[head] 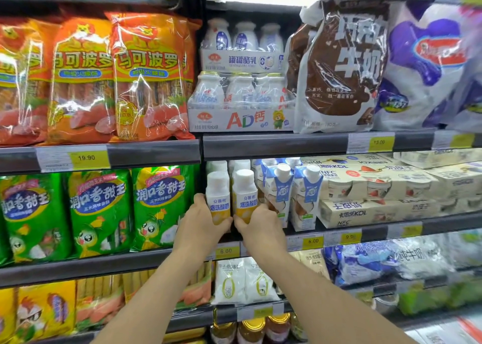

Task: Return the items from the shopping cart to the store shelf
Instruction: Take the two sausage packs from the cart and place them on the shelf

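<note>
Here, store shelf [339,145] fills view, packed rows. Green snack bags [100,213] left of middle tier, cream yogurt cartons [375,184] right. Left hand [200,221] wrapped round left yogurt bottle [217,195]; right hand [257,219] wrapped round right yogurt bottle [244,191]. Both bottles upright, side by side at front edge of middle tier, just beside blue-white drink cartons [279,187].

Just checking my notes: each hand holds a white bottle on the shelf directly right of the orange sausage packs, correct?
Not quite. The head view shows the left hand and right hand on white bottles right of the green packs, one shelf below.
</note>
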Available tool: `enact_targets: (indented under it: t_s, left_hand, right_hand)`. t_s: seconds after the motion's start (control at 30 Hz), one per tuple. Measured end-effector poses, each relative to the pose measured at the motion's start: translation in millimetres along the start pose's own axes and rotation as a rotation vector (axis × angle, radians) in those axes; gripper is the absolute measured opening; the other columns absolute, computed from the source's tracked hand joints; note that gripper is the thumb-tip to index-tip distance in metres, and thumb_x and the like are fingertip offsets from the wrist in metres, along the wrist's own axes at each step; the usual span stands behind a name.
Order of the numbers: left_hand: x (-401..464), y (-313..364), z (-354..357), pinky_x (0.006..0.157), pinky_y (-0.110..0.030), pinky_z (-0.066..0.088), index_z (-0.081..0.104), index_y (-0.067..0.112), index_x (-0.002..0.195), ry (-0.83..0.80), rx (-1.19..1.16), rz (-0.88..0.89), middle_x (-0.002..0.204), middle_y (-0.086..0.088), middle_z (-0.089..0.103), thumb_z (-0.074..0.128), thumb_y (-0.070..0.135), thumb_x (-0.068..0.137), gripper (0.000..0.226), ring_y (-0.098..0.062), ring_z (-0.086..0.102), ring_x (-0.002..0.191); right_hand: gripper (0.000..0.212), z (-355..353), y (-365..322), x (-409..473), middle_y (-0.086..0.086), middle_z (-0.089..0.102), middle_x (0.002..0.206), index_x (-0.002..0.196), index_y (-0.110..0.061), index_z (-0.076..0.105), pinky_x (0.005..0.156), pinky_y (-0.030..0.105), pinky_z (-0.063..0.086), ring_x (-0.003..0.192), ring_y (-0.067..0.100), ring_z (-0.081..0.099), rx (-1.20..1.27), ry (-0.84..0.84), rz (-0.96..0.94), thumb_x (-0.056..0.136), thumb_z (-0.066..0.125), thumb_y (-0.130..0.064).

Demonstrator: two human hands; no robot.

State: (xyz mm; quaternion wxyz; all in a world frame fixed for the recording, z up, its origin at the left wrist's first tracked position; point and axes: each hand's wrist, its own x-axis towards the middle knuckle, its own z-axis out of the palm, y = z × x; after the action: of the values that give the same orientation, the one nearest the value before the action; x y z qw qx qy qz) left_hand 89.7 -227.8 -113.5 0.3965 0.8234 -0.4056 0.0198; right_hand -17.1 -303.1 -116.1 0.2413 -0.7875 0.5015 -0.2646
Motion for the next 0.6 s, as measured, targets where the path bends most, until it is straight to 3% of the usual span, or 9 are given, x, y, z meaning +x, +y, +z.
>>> enact_targets:
  t_s: [0.2,0.37,0.6]
  left_hand:
    - [-3.1,-1.6,-5.0,0.085,-0.044,0.052,0.042,0.025,0.105,-0.029,-0.025,0.022,0.099,0.006,0.064,0.074,0.04,0.077,0.046,-0.022,0.062,0.095]
    - [-1.8,-2.5,-8.4,0.09,-0.046,0.051,0.043,0.024,0.113,-0.103,-0.022,0.012,0.108,0.003,0.065,0.074,0.037,0.08,0.048,-0.022,0.063,0.1]
    - [-3.7,-0.4,-7.3,0.093,-0.05,0.049,0.043,0.025,0.115,-0.103,0.011,-0.003,0.107,0.002,0.067,0.07,0.041,0.08,0.047,-0.025,0.063,0.101]
  right_hand:
    - [0.051,0.3,2.5,-1.7,0.006,0.067,0.1,0.106,-0.013,0.053,0.079,0.044,0.058,0.094,0.027,0.067,0.06,-0.016,0.045,0.083,0.066,-0.057]
    - [0.05,-2.2,3.9,-4.8,0.008,0.066,0.109,0.112,-0.011,0.054,0.079,0.039,0.054,0.103,0.028,0.063,0.014,-0.035,0.026,0.087,0.066,-0.052]
    - [0.045,0.3,6.5,-6.8,0.008,0.067,0.107,0.111,-0.012,0.054,0.078,0.039,0.055,0.1,0.027,0.065,0.052,-0.007,0.019,0.088,0.067,-0.048]
